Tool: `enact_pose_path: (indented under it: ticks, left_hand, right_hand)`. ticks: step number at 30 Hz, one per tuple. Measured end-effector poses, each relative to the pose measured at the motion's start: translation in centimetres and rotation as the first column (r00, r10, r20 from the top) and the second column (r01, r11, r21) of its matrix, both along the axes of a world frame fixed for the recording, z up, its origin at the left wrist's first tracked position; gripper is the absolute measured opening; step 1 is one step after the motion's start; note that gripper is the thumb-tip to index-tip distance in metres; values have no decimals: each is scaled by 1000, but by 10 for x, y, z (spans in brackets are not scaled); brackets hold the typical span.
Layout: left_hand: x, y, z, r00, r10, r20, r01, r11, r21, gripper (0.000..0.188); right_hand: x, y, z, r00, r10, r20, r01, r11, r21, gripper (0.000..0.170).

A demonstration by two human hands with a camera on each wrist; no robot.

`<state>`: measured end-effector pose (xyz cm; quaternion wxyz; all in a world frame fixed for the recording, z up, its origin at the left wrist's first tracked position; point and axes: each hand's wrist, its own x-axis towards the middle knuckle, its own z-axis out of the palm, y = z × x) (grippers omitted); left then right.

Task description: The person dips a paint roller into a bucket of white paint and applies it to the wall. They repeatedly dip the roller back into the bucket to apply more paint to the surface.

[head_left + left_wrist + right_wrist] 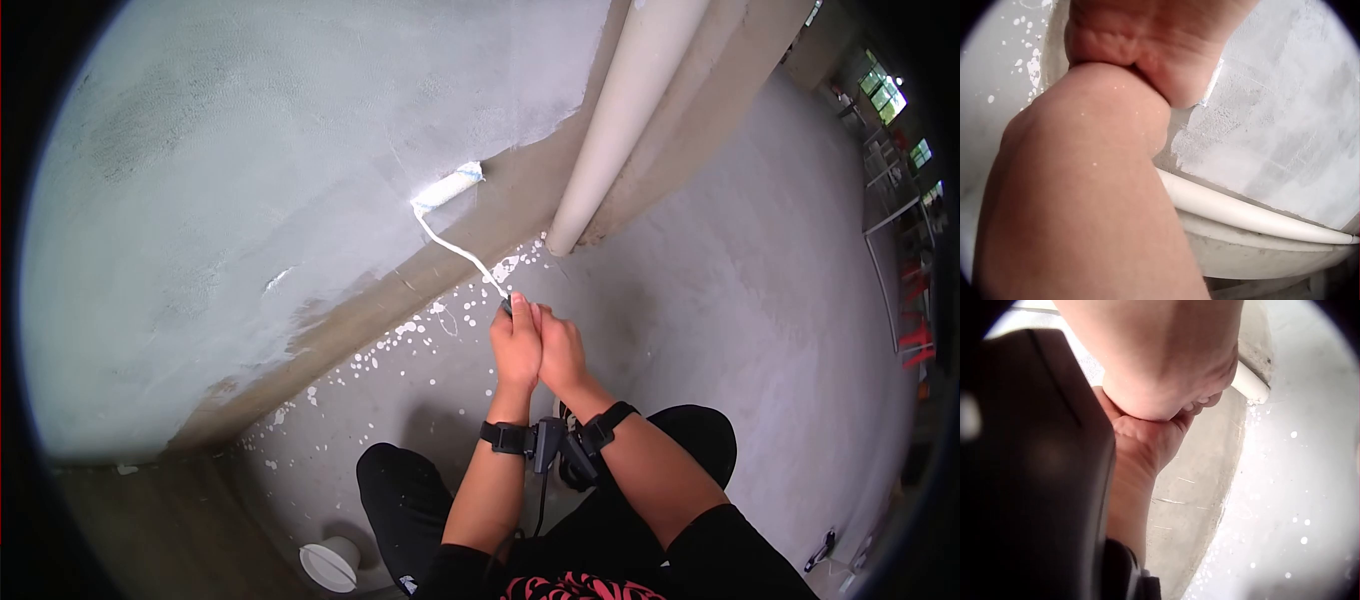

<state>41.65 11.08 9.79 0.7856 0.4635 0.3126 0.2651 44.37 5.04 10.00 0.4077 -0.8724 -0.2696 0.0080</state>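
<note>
A paint roller (448,188) lies against the lower part of the wall (250,150) in the head view, its sleeve coated white. From the sleeve, a bent, white-smeared rod runs down to a dark handle (506,308). My left hand (516,345) grips that handle, thumb pointing up along it. Pressed close beside it, my right hand (560,348) holds the handle too, its fingers curled. Most of the handle is hidden inside the two hands. In the right wrist view the hands overlap at the palms; the left wrist view shows mainly skin and part of the wall.
A pale pipe (625,120) stands in the corner right of the roller. White paint spots (400,330) dot the grey floor (720,300) along a bare brown strip at the wall's foot. A white bucket (330,562) sits lower left, by my knee. Red stools (915,340) stand far right.
</note>
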Motion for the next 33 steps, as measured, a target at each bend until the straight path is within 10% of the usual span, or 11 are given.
enact_pose_path:
  ticks: [12, 19, 33]
  left_hand:
    - [1, 7, 2, 998, -64, 16, 62, 992, 109, 40]
    - [-1, 44, 80, 997, 9, 74, -36, 924, 379, 43]
    - [-15, 21, 6, 997, -38, -74, 45, 995, 86, 39]
  right_hand:
    - [6, 6, -8, 996, -29, 88, 30, 999, -10, 31]
    - [6, 46, 66, 994, 57, 98, -81, 961, 265, 31]
    - [-18, 21, 12, 983, -50, -178, 38, 997, -69, 46]
